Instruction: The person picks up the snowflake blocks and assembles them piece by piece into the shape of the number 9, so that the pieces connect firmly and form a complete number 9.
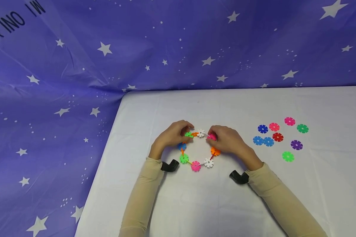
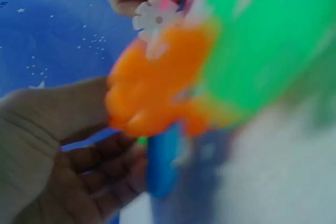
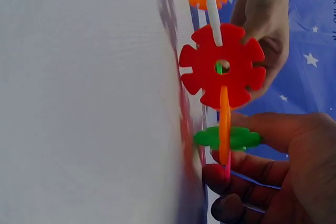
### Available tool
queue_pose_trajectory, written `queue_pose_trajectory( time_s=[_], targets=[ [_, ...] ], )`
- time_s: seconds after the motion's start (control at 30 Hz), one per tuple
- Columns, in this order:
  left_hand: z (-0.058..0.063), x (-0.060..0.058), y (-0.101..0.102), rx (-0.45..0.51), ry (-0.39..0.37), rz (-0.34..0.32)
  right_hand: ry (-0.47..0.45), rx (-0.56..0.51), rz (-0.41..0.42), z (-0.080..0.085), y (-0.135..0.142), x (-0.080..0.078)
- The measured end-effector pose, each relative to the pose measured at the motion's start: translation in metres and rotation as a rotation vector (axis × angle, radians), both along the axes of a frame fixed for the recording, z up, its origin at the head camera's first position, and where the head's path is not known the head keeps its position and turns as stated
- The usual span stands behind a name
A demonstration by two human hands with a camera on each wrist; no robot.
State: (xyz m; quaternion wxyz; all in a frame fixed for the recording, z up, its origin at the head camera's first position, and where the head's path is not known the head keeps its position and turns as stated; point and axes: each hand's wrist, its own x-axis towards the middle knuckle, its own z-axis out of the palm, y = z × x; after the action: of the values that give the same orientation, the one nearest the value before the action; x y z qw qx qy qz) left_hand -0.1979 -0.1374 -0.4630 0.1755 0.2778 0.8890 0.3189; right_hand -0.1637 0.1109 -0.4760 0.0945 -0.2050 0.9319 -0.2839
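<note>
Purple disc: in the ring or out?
Out. The purple disc lies on the table to the right of the right hand, apart from the ring.

Between left hand (image 1: 173, 133) and right hand (image 1: 229, 140) we log a ring of snowflake discs (image 1: 194, 168): smooth plastic, faintly glossy. Loose discs (image 1: 280, 138), right of the hands: same plastic look. Beneath both, matt, creased tablecloth (image 1: 207, 200); beyond them, wrinkled backdrop cloth (image 1: 184, 46), slight sheen.

Here's the ring of notched plastic discs (image 1: 184, 158), flat ones slotted into upright ones: the left hand (image 1: 174, 134) pinches it by a green disc (image 1: 189, 134), the right hand (image 1: 226, 140) by a pink disc (image 1: 212, 137), a white disc (image 1: 201, 133) between them, others curving round nearer the wrists.
</note>
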Motion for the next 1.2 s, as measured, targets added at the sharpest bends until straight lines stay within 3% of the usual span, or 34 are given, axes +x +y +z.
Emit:
queue_pose_trajectory(
  time_s=[0.13,0.47,0.73,1.2],
  targets=[
    [-0.001,-0.001,0.001,0.051,0.033,-0.001,-0.016,0.01,-0.024,0.002,0.005,-0.002],
    [-0.004,0.0,0.001,0.016,0.017,0.0,0.057,-0.076,0.006,-0.001,0.012,-0.005],
    [-0.009,0.002,0.014,-0.005,0.075,0.033,0.063,-0.014,-0.028,-0.003,0.005,-0.004],
    [-0.014,0.003,0.022,0.001,0.115,0.08,0.055,-0.009,-0.065,-0.004,0.005,-0.004]
  ],
)
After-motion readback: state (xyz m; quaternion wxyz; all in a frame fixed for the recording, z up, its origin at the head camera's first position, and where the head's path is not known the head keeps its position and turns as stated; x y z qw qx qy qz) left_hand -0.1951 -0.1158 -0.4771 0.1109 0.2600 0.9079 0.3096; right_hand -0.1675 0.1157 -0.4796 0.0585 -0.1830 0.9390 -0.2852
